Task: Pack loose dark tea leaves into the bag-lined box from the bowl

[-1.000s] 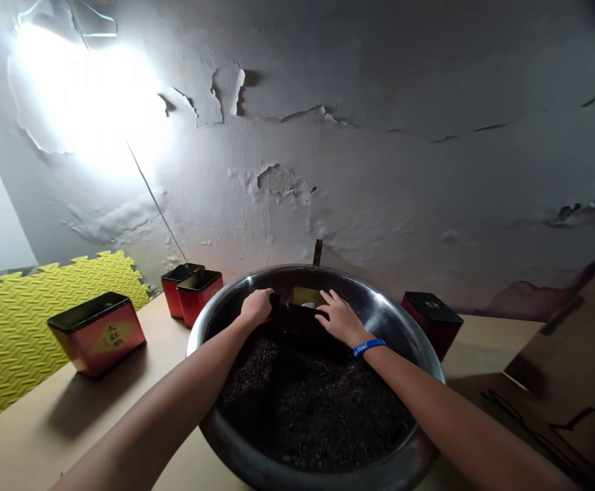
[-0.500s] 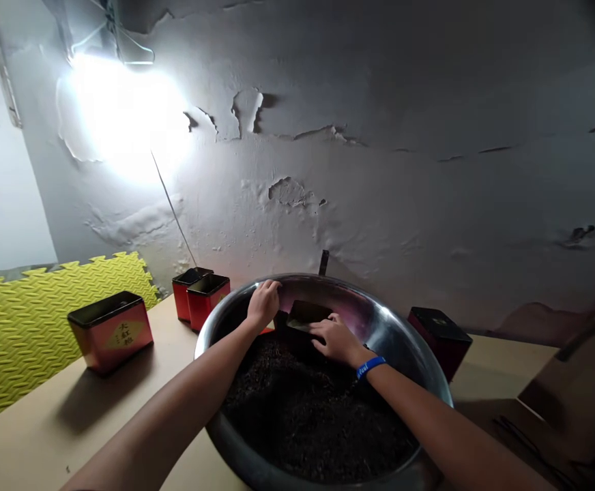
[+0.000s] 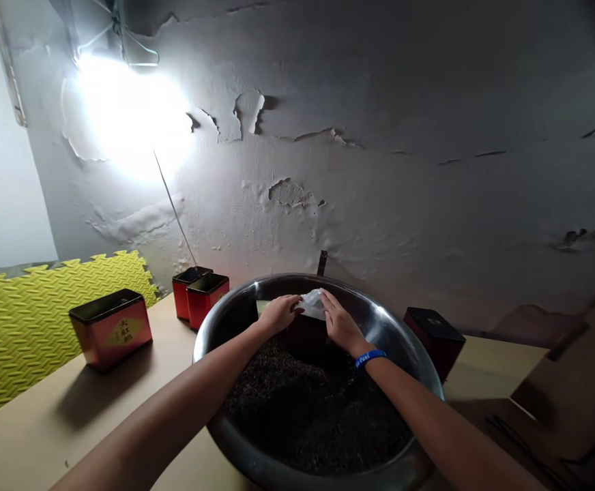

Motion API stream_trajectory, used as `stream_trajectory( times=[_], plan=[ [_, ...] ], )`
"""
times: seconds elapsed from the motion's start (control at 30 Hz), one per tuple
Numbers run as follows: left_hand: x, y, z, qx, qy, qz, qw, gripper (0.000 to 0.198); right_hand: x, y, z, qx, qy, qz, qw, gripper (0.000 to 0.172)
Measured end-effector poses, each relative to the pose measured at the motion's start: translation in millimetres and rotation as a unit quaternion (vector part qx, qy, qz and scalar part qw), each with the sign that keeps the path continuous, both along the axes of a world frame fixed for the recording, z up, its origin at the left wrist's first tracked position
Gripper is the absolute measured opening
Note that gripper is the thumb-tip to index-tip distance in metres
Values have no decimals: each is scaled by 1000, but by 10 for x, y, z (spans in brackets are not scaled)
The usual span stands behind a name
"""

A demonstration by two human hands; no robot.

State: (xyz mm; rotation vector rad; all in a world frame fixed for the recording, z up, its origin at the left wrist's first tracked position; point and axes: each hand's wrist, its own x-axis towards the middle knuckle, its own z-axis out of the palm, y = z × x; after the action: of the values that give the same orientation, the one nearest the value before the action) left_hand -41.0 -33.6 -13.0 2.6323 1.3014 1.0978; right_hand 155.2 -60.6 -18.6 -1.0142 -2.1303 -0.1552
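my arms are bare, no sleeves, just 1 blue wristband (image 3: pixel 370 356) with white lettering on my right wrist

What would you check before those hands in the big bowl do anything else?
1. Both hands on the tin: left hand and right hand meet over the tin: ok.
2. White liner between the fingertips: ok; grip cannot tell.
3. Tin upright in the tea leaves: cannot tell.
4. Bowl seated on the table: ok.
5. Other tins apart from the bowl: ok.
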Motion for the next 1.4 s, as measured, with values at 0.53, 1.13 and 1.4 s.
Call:
stream_trajectory(
  times=[0.53, 1.13, 1.4],
  plan=[
    [60, 154, -33, -5, -116, 9, 993, 9, 78, -5, 68, -39, 24, -4, 999, 30],
    [75, 319, -112, -96, -142, -38, 984, 15, -75, 403, 313, -250, -29, 41, 967, 25],
    [10, 195, -32, -71, -111, -43, 990, 17, 152, 485, 255, -144, 107, -124, 976, 24]
  ],
)
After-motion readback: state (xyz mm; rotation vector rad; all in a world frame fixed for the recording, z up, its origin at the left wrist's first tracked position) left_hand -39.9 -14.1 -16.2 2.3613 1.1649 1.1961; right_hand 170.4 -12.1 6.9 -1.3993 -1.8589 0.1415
